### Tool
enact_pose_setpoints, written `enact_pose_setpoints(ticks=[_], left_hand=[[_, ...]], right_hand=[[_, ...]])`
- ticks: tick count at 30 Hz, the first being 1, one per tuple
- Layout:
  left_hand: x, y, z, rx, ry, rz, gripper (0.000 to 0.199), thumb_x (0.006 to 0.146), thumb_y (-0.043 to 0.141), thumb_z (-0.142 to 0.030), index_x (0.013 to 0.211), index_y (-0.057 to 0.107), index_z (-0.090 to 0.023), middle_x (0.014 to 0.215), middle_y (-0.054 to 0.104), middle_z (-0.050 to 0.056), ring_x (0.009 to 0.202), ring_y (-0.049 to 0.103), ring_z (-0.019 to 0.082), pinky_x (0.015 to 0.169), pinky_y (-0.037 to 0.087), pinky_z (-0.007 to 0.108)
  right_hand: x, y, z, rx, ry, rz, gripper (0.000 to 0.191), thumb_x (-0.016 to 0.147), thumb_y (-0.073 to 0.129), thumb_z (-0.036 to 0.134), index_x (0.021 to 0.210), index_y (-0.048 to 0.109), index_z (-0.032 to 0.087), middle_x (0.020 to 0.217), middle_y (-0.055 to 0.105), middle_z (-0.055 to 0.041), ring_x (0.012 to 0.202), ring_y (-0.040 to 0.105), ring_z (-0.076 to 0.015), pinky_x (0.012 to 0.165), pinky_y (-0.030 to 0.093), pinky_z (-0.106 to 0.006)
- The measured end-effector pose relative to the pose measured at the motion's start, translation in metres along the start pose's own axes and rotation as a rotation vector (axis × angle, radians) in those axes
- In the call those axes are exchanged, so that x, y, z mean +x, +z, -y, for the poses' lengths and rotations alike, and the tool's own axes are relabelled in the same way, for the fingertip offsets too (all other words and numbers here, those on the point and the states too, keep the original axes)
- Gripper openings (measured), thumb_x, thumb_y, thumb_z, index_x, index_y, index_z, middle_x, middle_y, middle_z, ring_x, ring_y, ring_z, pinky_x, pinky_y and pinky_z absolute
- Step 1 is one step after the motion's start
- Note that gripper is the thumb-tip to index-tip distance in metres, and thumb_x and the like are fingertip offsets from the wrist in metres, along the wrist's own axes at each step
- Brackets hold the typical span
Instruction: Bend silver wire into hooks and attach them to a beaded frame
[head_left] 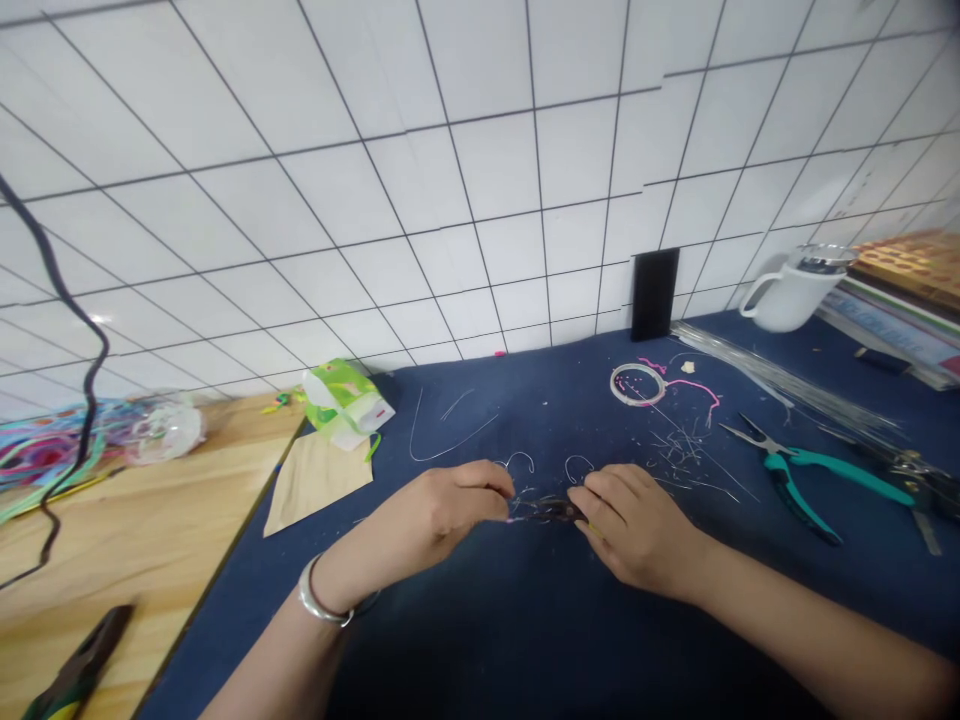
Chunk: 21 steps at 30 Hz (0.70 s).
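Note:
My right hand [626, 515] is closed round the handles of small dark pliers [556, 510], whose jaws point left. Opposite it, my left hand [450, 505], with a silver bangle [322, 595] at the wrist, pinches a thin wire [521, 517] that runs to the plier jaws. Whether the jaws grip the wire or only touch it is too small to tell. Just beyond my hands lie curled pieces of wire, one a hook [523, 458] and one a loop [576, 466]. Most of the plier handles are hidden by my right fingers.
Teal-handled pliers [814, 470] lie at the right, near a bundle of straight wires [780, 385]. Wire scraps [682, 450] and a white ring [613, 385] with pink thread are behind my right hand. A white mug [784, 298] stands back right; a green packet [349, 400] is left.

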<state>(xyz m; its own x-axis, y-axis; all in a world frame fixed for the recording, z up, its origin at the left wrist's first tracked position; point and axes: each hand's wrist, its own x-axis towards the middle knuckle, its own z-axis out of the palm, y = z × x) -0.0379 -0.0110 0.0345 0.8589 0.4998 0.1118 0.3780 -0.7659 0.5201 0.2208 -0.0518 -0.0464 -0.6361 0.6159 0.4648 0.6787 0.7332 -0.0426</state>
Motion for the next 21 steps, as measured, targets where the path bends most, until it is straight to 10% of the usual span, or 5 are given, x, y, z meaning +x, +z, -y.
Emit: enact_pose_setpoints(ticks=[21], left_hand=[[0.0053, 0.0060, -0.0015, -0.132, 0.046, -0.008, 0.025, 0.085, 0.040, -0.003, 0.093, 0.060, -0.015, 0.108, 0.052, 0.010, 0.094, 0.055, 0.015, 0.080, 0.049, 0.029]], right_hand=[[0.0021, -0.0102, 0.0084, -0.212, -0.097, -0.073, 0.027, 0.083, 0.045, 0.011, 0.109, 0.054, 0.010, 0.095, 0.055, -0.0101, 0.087, 0.049, -0.0212, 0.071, 0.039, -0.036]])
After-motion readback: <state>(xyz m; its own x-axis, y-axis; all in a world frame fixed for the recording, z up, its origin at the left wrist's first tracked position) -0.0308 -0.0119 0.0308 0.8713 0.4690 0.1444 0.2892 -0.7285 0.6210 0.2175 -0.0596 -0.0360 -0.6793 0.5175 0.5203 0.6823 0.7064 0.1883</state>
